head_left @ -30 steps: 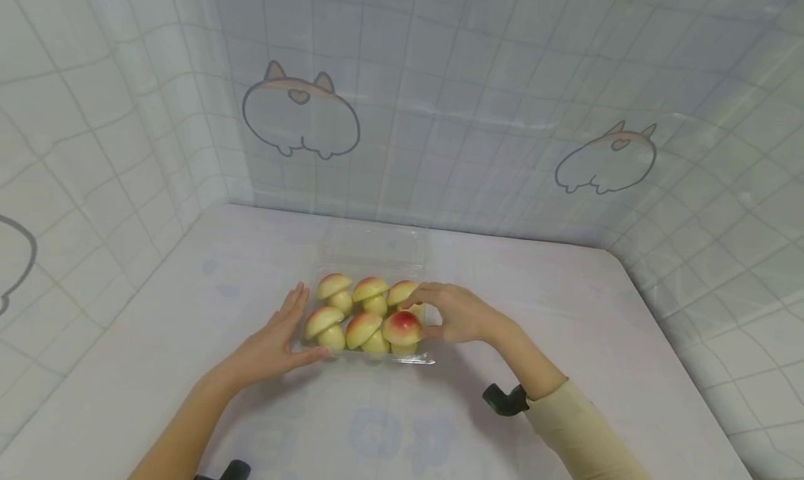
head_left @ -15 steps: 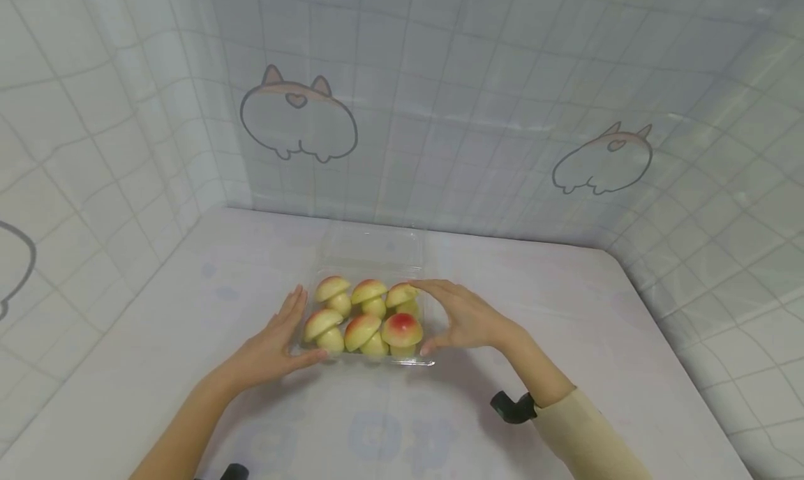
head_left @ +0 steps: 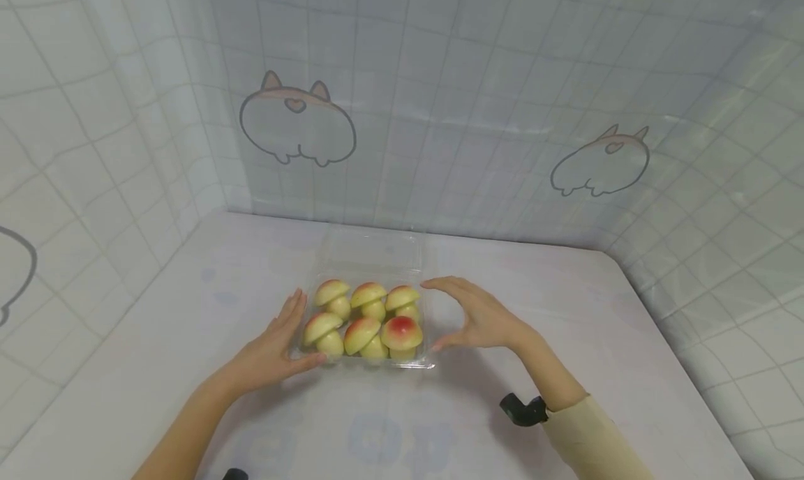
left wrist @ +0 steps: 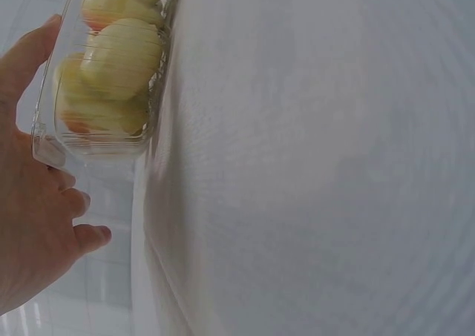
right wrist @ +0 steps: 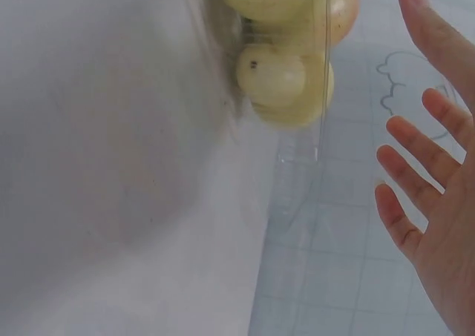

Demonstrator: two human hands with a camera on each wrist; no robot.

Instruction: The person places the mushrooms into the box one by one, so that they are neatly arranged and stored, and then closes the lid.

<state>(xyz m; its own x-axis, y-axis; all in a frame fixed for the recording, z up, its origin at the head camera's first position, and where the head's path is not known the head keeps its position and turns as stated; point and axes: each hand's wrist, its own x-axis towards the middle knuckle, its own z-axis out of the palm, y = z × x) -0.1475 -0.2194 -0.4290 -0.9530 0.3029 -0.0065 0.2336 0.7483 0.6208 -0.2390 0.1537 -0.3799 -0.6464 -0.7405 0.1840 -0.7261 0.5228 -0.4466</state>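
A clear plastic box stands on the table with its lid folded back. Several yellow mushroom-shaped pieces with red-blushed caps lie in it in two rows; the front right one shows the reddest cap. My left hand is spread round the box's left end, thumb at the near rim and fingers along the left side. The left wrist view shows this hand against the box corner. Just right of the box, my right hand is held apart with fingers spread, nothing between them, as the right wrist view confirms.
A pale cloth covers the tabletop. Grid-patterned curtains with cartoon outlines enclose it at the back and both sides. A dark wrist mount sits at the right sleeve.
My right hand has let go of the front right mushroom-shaped piece and drawn away to the right, out of the box. The left hand has stayed at the box's left end.
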